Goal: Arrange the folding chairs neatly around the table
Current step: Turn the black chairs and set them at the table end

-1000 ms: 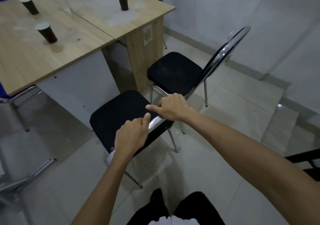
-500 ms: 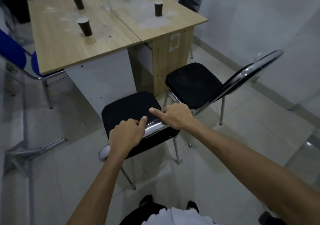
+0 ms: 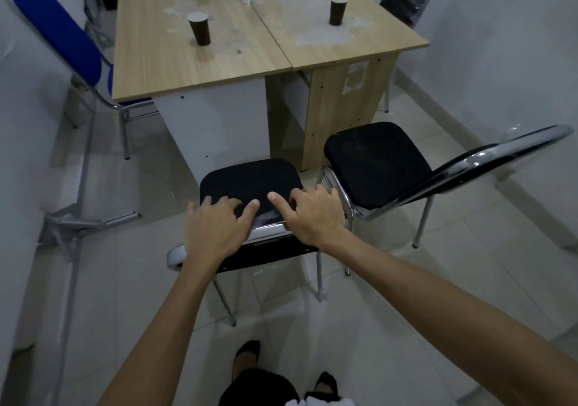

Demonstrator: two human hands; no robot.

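Both hands, left hand (image 3: pixel 215 230) and right hand (image 3: pixel 314 215), rest with fingers spread on the chrome-tube backrest of a black padded folding chair (image 3: pixel 250 183) facing the wood-grain counter (image 3: pixel 162 58).

Both hands (image 3: pixel 262 218) loosened; near chair (image 3: pixel 250 183) now faces the table (image 3: pixel 200 61).
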